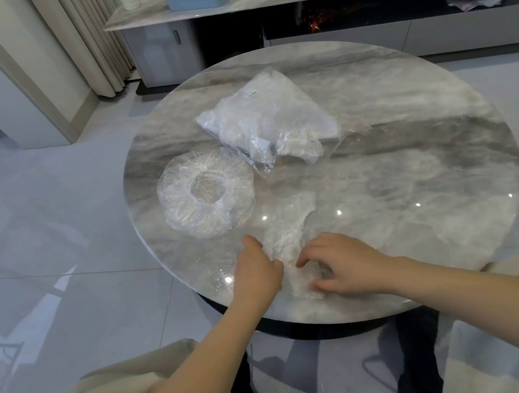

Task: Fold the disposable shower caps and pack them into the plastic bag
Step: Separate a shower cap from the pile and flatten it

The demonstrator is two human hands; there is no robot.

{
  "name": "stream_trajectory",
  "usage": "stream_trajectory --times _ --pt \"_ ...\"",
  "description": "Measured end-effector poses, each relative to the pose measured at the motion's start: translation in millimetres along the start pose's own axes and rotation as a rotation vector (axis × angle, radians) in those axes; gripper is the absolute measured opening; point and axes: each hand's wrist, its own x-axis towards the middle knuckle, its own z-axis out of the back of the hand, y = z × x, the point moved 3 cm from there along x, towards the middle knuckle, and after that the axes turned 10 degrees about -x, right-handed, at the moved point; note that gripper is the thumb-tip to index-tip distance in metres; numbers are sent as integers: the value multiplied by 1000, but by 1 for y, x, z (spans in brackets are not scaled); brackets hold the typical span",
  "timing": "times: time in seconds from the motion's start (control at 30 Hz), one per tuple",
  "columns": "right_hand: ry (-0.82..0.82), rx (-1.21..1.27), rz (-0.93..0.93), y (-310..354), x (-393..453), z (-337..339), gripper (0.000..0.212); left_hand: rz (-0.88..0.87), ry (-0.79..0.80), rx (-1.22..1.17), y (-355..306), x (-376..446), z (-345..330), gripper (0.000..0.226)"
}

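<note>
An open round shower cap lies at the table's left. The left hand presses flat-fingered on the folded cap; the right hand pinches its near end with curled fingers. The plastic bag sits behind.

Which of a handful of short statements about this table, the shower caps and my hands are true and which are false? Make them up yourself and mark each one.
1. Both hands are on the shower cap being folded at the near edge of the table. True: the left hand and the right hand work the clear film there.
2. The plastic bag lies on the floor. False: it lies on the round marble table, on the far side from the hands.
3. An unfolded shower cap lies open like a ring, left of the bag. True.
4. The left hand holds the plastic bag. False: neither hand touches it.
5. The table top is square. False: it is round.
</note>
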Motion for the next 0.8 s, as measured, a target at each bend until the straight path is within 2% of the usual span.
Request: stream_trajectory --times 0.1,0.17,0.23,0.3,0.37,0.43,0.5,0.57,0.67,0.73,0.8 --pt "44 -32 27 0 -1 -4 56 93 38 -61 -1 -7 3 30" --pt "67 -65 47 1 -3 -4 59 50 12 77 -2 -10 5 34" --pt "62 -110 70 3 -5 -4 48 -116 -56 331 -4 -11 7 42" --pt "23 -147 89 4 -5 -4 28 -344 -84 476 -7 -10 7 56" --pt "4 -169 82 2 -2 -4 17 -521 17 571 -11 -9 4 65" --pt "-3 -124 36 -2 1 -3 17 -633 169 659 -12 -9 0 62" --pt "-18 -59 -19 -7 2 0 19 -637 287 672 -9 -10 -3 59" --pt "-20 18 -77 -10 3 4 18 -586 362 618 -6 -11 -6 68" --pt "4 150 -157 -13 3 9 16 -557 370 534 -6 -11 -7 80" --pt "0 217 -197 -16 5 13 15 -556 318 492 -7 -11 -6 67" --pt "-20 304 -252 -19 7 16 17 -552 224 397 -10 -9 -6 30"
